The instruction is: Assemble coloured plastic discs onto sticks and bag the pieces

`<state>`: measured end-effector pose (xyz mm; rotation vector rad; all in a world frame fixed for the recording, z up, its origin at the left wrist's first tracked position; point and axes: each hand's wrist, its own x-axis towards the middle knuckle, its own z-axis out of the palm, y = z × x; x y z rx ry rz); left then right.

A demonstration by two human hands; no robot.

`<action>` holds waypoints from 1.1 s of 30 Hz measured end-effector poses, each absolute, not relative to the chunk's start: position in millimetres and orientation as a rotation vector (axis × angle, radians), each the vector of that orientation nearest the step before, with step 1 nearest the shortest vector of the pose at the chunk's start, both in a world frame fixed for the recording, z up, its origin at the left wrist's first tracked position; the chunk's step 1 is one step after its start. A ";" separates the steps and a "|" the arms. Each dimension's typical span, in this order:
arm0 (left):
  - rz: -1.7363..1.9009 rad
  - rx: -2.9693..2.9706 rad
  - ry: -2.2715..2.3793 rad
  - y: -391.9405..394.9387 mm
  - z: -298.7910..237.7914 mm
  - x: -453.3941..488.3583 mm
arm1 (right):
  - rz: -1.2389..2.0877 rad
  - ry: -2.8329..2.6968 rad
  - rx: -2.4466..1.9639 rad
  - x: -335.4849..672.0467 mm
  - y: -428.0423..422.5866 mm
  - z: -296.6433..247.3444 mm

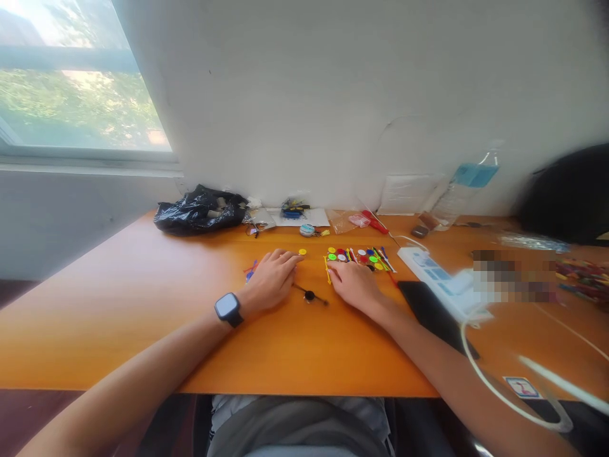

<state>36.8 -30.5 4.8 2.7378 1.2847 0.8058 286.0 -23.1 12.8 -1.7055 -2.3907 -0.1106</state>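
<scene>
Yellow slim stick [327, 270] w/ wider ends at R fingers [333, 273].

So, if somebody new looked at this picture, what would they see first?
Probably the bright little discs and sticks bunched on the table by the right hand, with red, green, yellow and white among them. Next might come the shiny black plastic bag at the back left, near the wall, and the watch on the left wrist.
</scene>
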 end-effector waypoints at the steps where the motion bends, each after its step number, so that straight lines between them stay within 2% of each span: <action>1: 0.799 2.736 1.330 -29.7 3.9 36.0 | -0.104 -2.408 -1.707 286.6 -22.7 12.7; 10: 0.655 2.627 1.812 -24.3 -3.9 28.8 | -0.012 -2.456 -1.586 292.4 -16.8 9.1; 28: 0.545 2.562 1.833 -25.3 -1.3 28.2 | -0.010 -2.271 -1.182 289.3 -18.8 18.1; 33: 0.486 2.540 1.850 -26.9 0.6 27.7 | 0.119 -2.189 -1.233 290.5 -15.8 14.2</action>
